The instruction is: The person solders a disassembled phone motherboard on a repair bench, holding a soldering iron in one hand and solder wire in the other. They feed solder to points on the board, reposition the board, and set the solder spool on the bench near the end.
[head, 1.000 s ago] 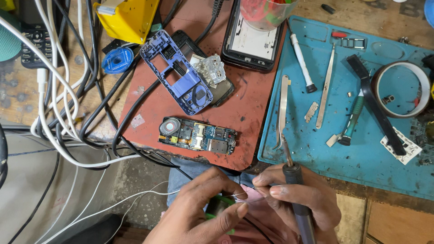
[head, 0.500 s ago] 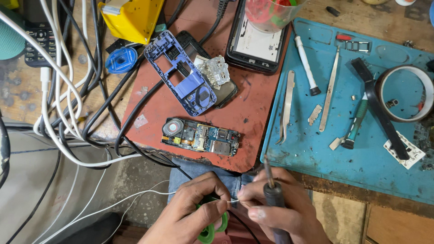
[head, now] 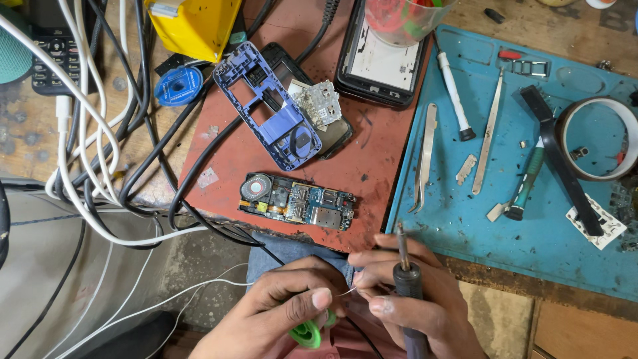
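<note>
right hand grips soldering iron, tip toward circuit board | left hand pinches solder wire off green spool | board just beyond, long axis crosswise

— What's in your hands?

— My right hand grips a soldering iron with a dark handle, its thin metal tip standing nearly upright and pointing toward the circuit board, just short of it. My left hand holds a green spool, tilted, partly hidden under my fingers.

— And between them?

— A fine silvery wire, pinched between both hands' fingertips, below the board and off the bench edge.
</note>
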A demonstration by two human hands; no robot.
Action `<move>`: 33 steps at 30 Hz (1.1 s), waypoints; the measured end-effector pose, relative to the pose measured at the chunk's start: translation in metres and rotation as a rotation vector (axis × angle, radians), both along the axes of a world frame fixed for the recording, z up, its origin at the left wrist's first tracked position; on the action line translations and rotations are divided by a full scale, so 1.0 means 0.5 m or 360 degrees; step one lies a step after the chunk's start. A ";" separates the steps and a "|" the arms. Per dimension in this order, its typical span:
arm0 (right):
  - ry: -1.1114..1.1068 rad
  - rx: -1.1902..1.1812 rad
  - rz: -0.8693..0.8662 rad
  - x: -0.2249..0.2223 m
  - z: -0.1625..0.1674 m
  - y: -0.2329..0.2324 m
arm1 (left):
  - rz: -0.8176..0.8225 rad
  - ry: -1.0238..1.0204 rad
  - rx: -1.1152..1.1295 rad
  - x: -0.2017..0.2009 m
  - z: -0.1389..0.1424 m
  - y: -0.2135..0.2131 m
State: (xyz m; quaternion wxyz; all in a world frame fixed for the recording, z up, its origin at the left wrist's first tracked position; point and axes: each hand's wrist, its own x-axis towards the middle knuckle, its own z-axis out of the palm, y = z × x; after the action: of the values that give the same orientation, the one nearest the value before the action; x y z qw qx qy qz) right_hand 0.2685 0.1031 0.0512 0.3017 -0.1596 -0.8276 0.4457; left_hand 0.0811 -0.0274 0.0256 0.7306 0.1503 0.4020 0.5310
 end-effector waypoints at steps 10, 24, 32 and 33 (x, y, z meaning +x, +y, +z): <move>-0.0034 0.0380 -0.0177 -0.011 -0.015 0.007 | 0.0446 0.1400 0.0247 0.019 0.006 0.013; 0.0753 -0.0345 -0.0453 -0.012 -0.053 0.001 | 0.1047 0.2431 0.0747 0.039 0.012 0.046; 0.0151 0.0047 -0.0531 0.017 -0.033 -0.007 | 0.1084 0.2587 0.0733 0.050 0.003 0.061; 0.0087 0.0023 -0.0566 0.023 -0.034 -0.004 | 0.1085 0.2579 0.0714 0.051 0.002 0.061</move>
State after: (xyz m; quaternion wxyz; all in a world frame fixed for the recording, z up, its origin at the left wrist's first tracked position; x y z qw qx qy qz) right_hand 0.2799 0.1012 0.0340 0.3993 -0.2891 -0.7809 0.3835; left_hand 0.1065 0.0032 0.0264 -0.0194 0.4896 0.7027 0.5159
